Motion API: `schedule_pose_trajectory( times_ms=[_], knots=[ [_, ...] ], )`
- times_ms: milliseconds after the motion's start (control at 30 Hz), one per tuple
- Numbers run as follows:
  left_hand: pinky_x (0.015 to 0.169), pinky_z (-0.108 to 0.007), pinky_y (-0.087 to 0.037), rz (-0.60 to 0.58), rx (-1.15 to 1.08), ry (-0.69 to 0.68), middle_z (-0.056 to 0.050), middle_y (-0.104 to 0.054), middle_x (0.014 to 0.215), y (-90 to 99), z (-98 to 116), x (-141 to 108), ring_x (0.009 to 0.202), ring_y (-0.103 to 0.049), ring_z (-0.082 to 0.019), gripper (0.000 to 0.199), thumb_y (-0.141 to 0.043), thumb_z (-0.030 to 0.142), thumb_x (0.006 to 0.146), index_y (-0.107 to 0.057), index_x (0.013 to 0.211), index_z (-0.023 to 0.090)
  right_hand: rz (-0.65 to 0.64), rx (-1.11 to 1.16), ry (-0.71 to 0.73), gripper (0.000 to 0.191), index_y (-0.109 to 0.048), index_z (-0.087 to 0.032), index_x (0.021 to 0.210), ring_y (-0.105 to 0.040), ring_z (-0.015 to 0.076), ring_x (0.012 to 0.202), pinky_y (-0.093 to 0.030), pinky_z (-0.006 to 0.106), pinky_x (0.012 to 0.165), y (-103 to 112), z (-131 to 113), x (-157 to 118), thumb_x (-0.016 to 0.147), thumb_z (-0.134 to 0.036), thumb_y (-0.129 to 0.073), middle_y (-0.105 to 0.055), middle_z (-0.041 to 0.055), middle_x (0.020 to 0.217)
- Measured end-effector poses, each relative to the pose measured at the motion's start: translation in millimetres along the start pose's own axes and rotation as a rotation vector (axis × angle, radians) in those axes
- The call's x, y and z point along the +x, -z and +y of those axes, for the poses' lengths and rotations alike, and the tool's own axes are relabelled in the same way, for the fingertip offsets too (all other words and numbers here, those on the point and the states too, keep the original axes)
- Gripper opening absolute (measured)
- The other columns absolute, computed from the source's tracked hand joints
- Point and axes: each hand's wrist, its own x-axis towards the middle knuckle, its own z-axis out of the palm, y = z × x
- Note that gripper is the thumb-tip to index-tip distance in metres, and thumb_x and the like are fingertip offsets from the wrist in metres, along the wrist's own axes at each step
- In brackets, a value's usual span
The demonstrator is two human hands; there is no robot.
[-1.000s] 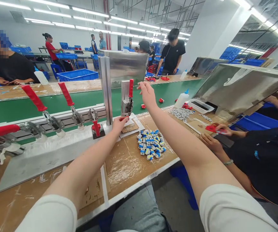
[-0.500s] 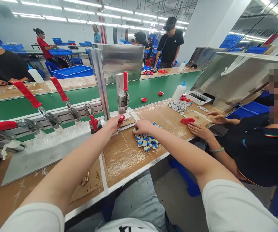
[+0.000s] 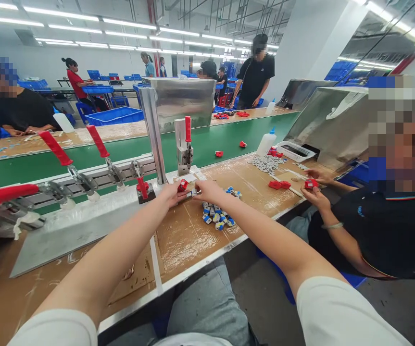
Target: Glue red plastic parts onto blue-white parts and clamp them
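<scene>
My left hand (image 3: pixel 172 194) is closed round a small red part (image 3: pixel 183 184) with a pale face, just in front of the upright toggle clamp (image 3: pixel 187 137). My right hand (image 3: pixel 207 191) is beside it, fingers pinched together near a small greyish piece (image 3: pixel 194 191); what exactly they hold is too small to name. Under and beyond my right wrist lies a heap of small white-and-blue parts (image 3: pixel 216 216) on the brown tabletop (image 3: pixel 189 240).
Red-handled clamps (image 3: pixel 56 148) line a metal rail at left. A green conveyor belt (image 3: pixel 225 139) runs behind the bench. At right are grey pieces (image 3: pixel 266 164), a white bottle (image 3: pixel 267 142), red parts (image 3: pixel 279 184) and a co-worker's hand (image 3: pixel 317 196) holding a red part.
My right hand has moved left from the heap to my left hand, which still holds the red part. The co-worker at right has lifted a red part. The view has shifted slightly.
</scene>
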Motion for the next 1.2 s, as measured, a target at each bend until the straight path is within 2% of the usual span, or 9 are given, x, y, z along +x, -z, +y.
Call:
schedule_pose_trajectory(
  times_ms=[167, 300, 433, 600, 667, 733, 867, 967, 1200],
  knots=[
    [0.078, -0.035, -0.067, -0.025, -0.036, 0.012, -0.007, -0.075, 0.083, -5.9, -7.1, -6.1, 0.066, -0.074, -0.017, 0.019, -0.056, 0.031, 0.109, -0.066, 0.108, 0.015, 0.019, 0.141, 0.06, 0.029, -0.075, -0.016, 0.111, -0.07, 0.0187, 0.086, -0.048, 0.026, 0.076, -3.9, -4.2, 2.7, 0.087, -0.022, -0.089, -0.076, 0.0039, 0.093],
    [0.076, -0.037, -0.068, -0.047, -0.081, 0.006, -0.012, -0.077, 0.089, -7.4, -10.3, -8.9, 0.071, -0.076, -0.02, 0.025, -0.053, 0.034, 0.11, -0.066, 0.11, 0.013, 0.071, 0.219, 0.15, 0.027, -0.072, -0.016, 0.125, -0.07, 0.0169, 0.091, -0.053, 0.027, 0.086, -10.1, -5.2, -5.5, 0.099, -0.022, -0.078, -0.076, 0.0046, 0.103],
    [0.075, -0.035, -0.067, -0.006, -0.128, -0.019, -0.008, -0.076, 0.089, -8.2, -11.8, -6.8, 0.066, -0.074, -0.017, 0.024, -0.061, 0.038, 0.107, -0.065, 0.111, 0.016, 0.199, 0.033, 0.273, 0.035, -0.066, -0.013, 0.136, -0.069, 0.0264, 0.113, -0.056, 0.036, 0.095, -18.6, -9.4, -15.3, 0.104, -0.025, -0.072, -0.069, 0.0156, 0.126],
    [0.08, -0.038, -0.067, 0.028, -0.154, -0.037, -0.007, -0.074, 0.086, -10.1, -12.1, -6.2, 0.07, -0.074, -0.018, 0.024, -0.058, 0.041, 0.108, -0.065, 0.11, 0.018, 0.162, -0.091, 0.267, 0.038, -0.058, -0.013, 0.144, -0.064, 0.0291, 0.125, -0.056, 0.038, 0.103, -19.9, -13.5, -19.0, 0.109, -0.027, -0.062, -0.063, 0.019, 0.138],
    [0.082, -0.039, -0.067, 0.032, -0.152, -0.049, -0.007, -0.074, 0.087, -11.3, -12.2, -7.4, 0.072, -0.074, -0.018, 0.026, -0.056, 0.042, 0.109, -0.065, 0.108, 0.018, 0.187, 0.007, 0.222, 0.03, -0.06, -0.015, 0.138, -0.063, 0.0283, 0.125, -0.054, 0.039, 0.107, -19.0, -14.3, -19.2, 0.111, -0.027, -0.057, -0.063, 0.0181, 0.137],
    [0.085, -0.038, -0.066, 0.037, -0.142, -0.07, -0.007, -0.074, 0.088, -12.6, -12.5, -8.6, 0.073, -0.073, -0.017, 0.027, -0.059, 0.044, 0.108, -0.065, 0.105, 0.018, 0.235, 0.255, 0.112, 0.021, -0.065, -0.017, 0.124, -0.063, 0.0282, 0.124, -0.053, 0.04, 0.108, -19.5, -15.9, -18.8, 0.11, -0.028, -0.055, -0.066, 0.0167, 0.13],
    [0.091, -0.033, -0.062, 0.011, -0.112, -0.155, -0.007, -0.075, 0.093, -15.0, -14.1, -10.0, 0.076, -0.072, -0.013, 0.025, -0.072, 0.042, 0.101, -0.068, 0.098, 0.017, 0.229, 0.759, -0.11, 0.032, -0.065, -0.02, 0.106, -0.069, 0.0244, 0.098, -0.064, 0.032, 0.081, -23.9, -19.9, -12.7, 0.109, -0.048, -0.051, -0.069, 0.0101, 0.104],
    [0.093, -0.03, -0.06, -0.027, -0.088, -0.236, -0.006, -0.076, 0.094, -16.3, -15.6, -10.7, 0.082, -0.071, -0.013, 0.024, -0.078, 0.04, 0.097, -0.072, 0.099, 0.017, 0.173, 0.919, -0.16, 0.045, -0.065, -0.02, 0.103, -0.07, 0.0208, 0.083, -0.065, 0.029, 0.064, -26.5, -20.9, -4.9, 0.106, -0.061, -0.049, -0.068, 0.0068, 0.095],
    [0.087, -0.028, -0.061, -0.074, -0.041, -0.338, -0.008, -0.079, 0.106, -17.3, -18.3, -12.3, 0.088, -0.072, -0.015, 0.026, -0.082, 0.038, 0.093, -0.078, 0.109, 0.017, 0.168, 1.13, -0.234, 0.048, -0.064, -0.018, 0.088, -0.07, 0.0186, 0.071, -0.069, 0.034, 0.07, -29.3, -19.1, 6.7, 0.098, -0.066, -0.065, -0.069, 0.0065, 0.083]
  ],
)
